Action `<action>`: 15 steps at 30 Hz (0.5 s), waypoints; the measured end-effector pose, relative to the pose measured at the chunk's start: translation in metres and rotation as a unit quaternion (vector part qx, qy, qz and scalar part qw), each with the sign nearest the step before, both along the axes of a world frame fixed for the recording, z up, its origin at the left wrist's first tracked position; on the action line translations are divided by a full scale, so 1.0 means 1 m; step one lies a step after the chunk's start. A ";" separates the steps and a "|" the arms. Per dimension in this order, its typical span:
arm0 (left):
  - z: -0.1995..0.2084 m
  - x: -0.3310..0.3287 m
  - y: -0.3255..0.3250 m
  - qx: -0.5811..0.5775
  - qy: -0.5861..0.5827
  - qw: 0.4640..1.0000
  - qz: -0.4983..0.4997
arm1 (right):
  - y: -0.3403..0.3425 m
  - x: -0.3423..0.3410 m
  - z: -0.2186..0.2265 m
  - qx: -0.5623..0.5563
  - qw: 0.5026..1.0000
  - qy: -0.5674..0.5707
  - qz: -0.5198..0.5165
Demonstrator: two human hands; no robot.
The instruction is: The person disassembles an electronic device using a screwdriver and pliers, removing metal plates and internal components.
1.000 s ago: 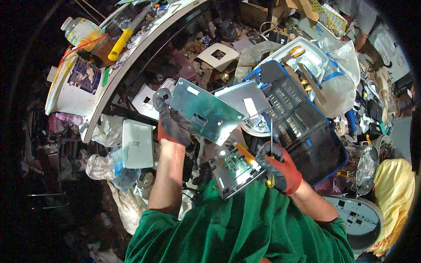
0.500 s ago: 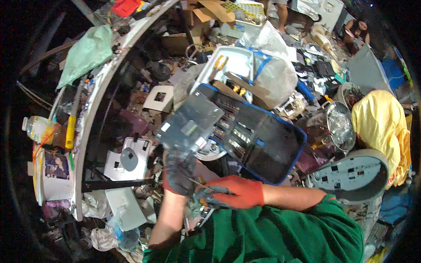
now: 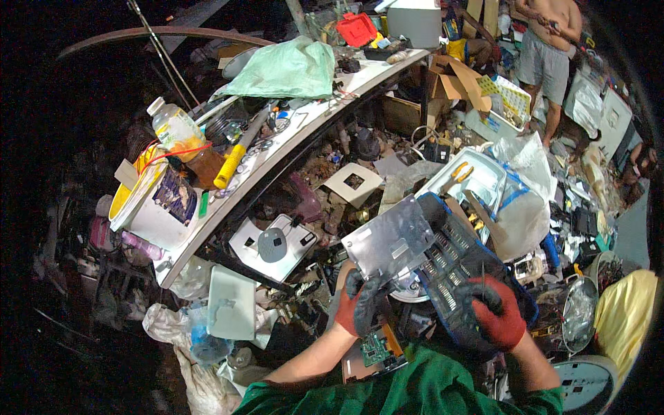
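Observation:
My left hand [image 3: 357, 303], in a red and dark grey glove, grips the lower edge of a flat grey metal plate [image 3: 387, 238], which is tilted up. My right hand [image 3: 499, 315], gloved alike, is curled over an unfolded dark tool case [image 3: 512, 294] with blue edging. Its fingers are bent inward; a thin dark shaft seems to rise by them, but what they hold cannot be made out. Rows of small silver bits [image 3: 453, 266] fill the case beside this hand. Close to my body, below the left hand, lies a green circuit board [image 3: 375, 349].
A long white panel [image 3: 290, 135] at the left bears a yellow-handled tool [image 3: 232, 164], a bottle [image 3: 173, 124] and a green plastic sheet [image 3: 283, 69]. White casings [image 3: 273, 242] and scrap lie around. A white tub [image 3: 477, 173] stands beyond the case. People are at the back right.
My right hand has moved right, away from the left hand, over the tool case. My left hand still holds the plate. The view has turned left, showing more of the white panel.

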State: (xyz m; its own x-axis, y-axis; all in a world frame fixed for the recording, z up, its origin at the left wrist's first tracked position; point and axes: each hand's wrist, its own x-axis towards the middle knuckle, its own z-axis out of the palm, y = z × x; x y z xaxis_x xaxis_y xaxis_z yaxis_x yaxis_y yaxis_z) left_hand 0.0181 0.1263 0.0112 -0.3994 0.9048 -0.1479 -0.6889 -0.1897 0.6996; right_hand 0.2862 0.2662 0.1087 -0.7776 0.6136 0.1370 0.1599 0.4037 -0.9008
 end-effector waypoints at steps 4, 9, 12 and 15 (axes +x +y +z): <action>0.026 -0.012 -0.012 0.065 -0.041 0.997 0.026 | 0.022 -0.082 0.059 -0.010 0.997 0.053 0.048; 0.019 -0.036 -0.035 0.032 -0.033 0.987 0.152 | 0.039 -0.227 0.070 -0.066 0.987 0.087 0.120; 0.038 -0.047 -0.039 0.027 -0.013 0.983 0.179 | 0.052 -0.282 0.073 -0.075 0.988 0.054 0.122; 0.041 -0.057 -0.054 0.041 0.019 0.971 0.236 | 0.047 -0.302 0.070 0.212 0.976 0.051 -0.002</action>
